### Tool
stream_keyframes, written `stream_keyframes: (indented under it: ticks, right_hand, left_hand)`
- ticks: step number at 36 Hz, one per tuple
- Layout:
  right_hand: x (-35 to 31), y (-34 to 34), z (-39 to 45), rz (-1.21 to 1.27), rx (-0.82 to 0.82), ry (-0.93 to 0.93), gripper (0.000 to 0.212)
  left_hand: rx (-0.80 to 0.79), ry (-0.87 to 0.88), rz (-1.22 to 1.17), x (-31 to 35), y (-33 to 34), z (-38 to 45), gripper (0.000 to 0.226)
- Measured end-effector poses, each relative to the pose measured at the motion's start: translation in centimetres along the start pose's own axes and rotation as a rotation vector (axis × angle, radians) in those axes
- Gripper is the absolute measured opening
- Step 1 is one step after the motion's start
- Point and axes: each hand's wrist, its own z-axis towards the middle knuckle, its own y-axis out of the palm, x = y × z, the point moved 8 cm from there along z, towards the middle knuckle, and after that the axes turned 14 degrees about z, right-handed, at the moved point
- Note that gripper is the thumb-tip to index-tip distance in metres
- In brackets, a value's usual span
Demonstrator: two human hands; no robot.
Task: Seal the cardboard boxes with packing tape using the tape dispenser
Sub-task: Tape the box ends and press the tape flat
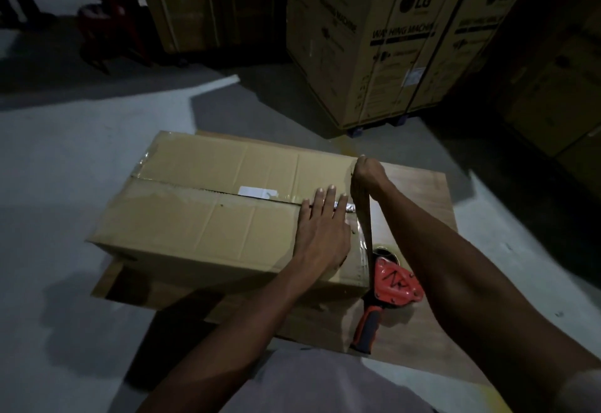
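Tape held stretched from the dispenser up to the right end of the box seam

The cardboard box [208,204] lies in the middle of the frame with its long axis from left to right, and the seam [195,189] runs along that axis; the left hand [322,227] rests flat with fingers spread on the right end of the seam; the right hand [367,173], just beside it at the box's right edge, pinches the strip of tape [366,217], which goes down to the red tape dispenser [395,285] lying at lower right on the flat cardboard sheet [422,191]; so the tape stands across the seam line and, I judge, must be turned leftward along it; the right hand is nearer to the strip; around is grey concrete floor [65,152], and big washing machine cartons [390,38] stand in the dim upper right.
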Motion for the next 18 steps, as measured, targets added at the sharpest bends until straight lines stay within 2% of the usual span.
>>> stream_keyframes:
  ticks: [4, 10, 18]
  right_hand:
    - [0.6, 0.1, -0.7, 0.063, 0.055, 0.026, 0.053]
    - [2.7, 0.3, -3.4, 0.093, 0.064, 0.104, 0.056]
    - [5.9, 0.5, -11.7, 0.063, -0.014, -0.019, 0.058]
  left_hand:
    - [0.003, -0.008, -0.009, 0.0, 0.1, 0.1, 0.063]
    - [-0.007, -0.008, -0.005, 0.0, 0.6, 0.3, 0.064]
    - [0.000, -0.008, -0.008, 0.1, 0.1, 0.3, 0.062]
